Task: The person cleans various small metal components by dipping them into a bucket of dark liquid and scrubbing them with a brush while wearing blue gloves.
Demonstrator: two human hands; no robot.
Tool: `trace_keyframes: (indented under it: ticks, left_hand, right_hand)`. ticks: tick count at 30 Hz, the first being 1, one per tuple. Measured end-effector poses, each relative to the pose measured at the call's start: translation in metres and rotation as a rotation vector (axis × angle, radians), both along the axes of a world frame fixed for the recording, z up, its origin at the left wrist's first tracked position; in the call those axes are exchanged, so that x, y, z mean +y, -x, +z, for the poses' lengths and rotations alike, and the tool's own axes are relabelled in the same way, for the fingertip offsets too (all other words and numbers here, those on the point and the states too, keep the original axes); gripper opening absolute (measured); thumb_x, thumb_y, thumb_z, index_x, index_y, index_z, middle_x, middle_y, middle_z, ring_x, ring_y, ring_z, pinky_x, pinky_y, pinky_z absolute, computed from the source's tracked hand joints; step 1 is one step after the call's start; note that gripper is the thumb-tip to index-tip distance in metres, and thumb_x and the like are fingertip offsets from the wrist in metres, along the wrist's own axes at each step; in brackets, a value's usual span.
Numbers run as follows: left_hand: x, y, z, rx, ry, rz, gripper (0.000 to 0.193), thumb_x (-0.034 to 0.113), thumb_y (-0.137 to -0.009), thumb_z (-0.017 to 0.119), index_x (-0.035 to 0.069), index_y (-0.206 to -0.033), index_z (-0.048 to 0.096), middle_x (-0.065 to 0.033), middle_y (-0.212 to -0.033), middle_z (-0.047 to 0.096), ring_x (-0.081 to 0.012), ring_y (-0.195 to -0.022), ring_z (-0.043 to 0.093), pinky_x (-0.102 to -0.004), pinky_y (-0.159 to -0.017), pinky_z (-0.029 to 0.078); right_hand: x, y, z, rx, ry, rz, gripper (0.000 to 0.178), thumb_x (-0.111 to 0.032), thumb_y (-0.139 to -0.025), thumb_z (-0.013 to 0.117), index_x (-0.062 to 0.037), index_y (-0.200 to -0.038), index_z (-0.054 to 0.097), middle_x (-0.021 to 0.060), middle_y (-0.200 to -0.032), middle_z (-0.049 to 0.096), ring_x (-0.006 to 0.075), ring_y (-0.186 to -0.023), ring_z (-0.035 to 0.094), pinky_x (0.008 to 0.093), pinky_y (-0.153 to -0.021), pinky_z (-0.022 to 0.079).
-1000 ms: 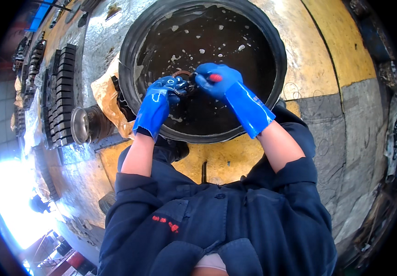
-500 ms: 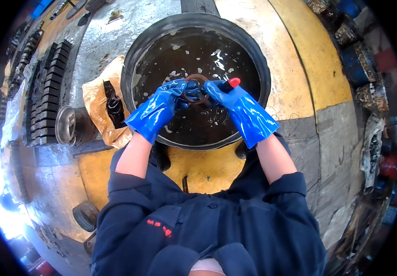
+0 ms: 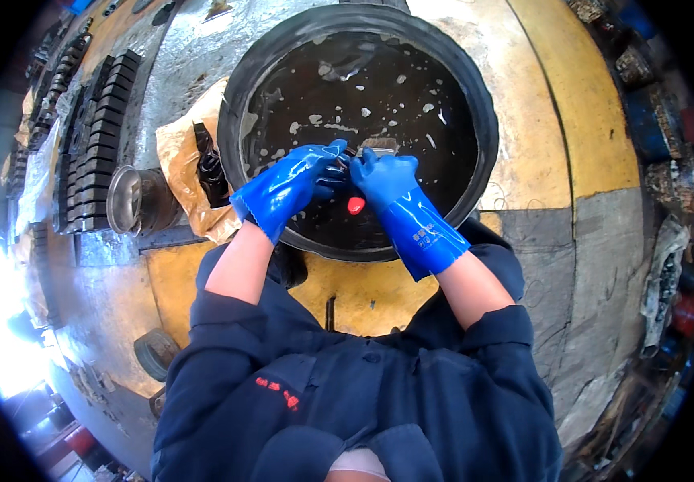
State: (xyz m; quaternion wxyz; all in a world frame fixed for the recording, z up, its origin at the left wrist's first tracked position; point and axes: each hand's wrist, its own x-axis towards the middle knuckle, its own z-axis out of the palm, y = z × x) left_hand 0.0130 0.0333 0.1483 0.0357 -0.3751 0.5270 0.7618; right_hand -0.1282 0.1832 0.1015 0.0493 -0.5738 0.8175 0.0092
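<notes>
Both my hands wear long blue rubber gloves, over a wide black tub [image 3: 487, 120] of dark liquid with pale foam. My right hand [image 3: 387, 178] is closed round a brush [image 3: 380, 145]; its bristles point away from me, and the red end of its handle shows below the glove. Close beside it, my left hand [image 3: 308, 175] has its fingers curled on a thin brownish ring [image 3: 351, 151]. Most of that ring is hidden by the gloves. The fingertips of both hands almost meet.
Left of the tub lies brown paper [image 3: 180, 138] with a dark plastic bag [image 3: 208, 165], beside a metal can [image 3: 136, 201] on its side. Rows of dark metal blocks [image 3: 99, 145] stand farther left. A dark round part [image 3: 155, 353] lies at lower left. Cluttered containers line the right.
My right hand has turned, swinging the brush's red handle end from upper right to point toward me, and its bristles now show. The ring, earlier seen face-on, is now mostly covered.
</notes>
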Motion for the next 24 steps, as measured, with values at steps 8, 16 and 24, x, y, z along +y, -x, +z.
trace_keyframes:
  ticks: [8, 16, 24]
  left_hand:
    - [-0.018, -0.015, -0.015, 0.088, 0.21, 0.121, 0.044, 0.031, -0.109, 0.074, 0.001, -0.141, 0.073, -0.0079, -0.126, 0.081, -0.02, -0.118, 0.077, -0.0344, -0.098, 0.06]
    - [-0.006, -0.013, -0.004, 0.123, 0.305, -0.016, 0.046, 0.033, -0.111, 0.07, 0.001, -0.144, 0.071, -0.0085, -0.127, 0.08, -0.0168, -0.114, 0.074, -0.0333, -0.101, 0.057]
    - [0.002, -0.005, -0.002, 0.086, 0.424, -0.089, 0.045, 0.031, -0.112, 0.068, 0.001, -0.145, 0.071, -0.0098, -0.126, 0.08, -0.0174, -0.114, 0.072, -0.0327, -0.102, 0.055]
  right_hand:
    - [0.017, 0.019, 0.002, -0.707, 0.478, -0.27, 0.019, -0.027, -0.105, 0.065, -0.0199, -0.104, 0.083, 0.0084, -0.097, 0.082, 0.0342, -0.092, 0.08, 0.0463, -0.08, 0.06]
    - [0.016, 0.016, 0.027, -0.755, 0.871, -0.04, 0.012, -0.028, -0.101, 0.077, -0.0228, -0.11, 0.083, 0.0074, -0.109, 0.083, 0.0349, -0.099, 0.08, 0.0424, -0.085, 0.065]
    - [0.006, 0.011, 0.028, -0.654, 0.849, -0.142, 0.015, -0.029, -0.102, 0.075, -0.0207, -0.112, 0.082, 0.0078, -0.104, 0.082, 0.0336, -0.097, 0.079, 0.0413, -0.083, 0.064]
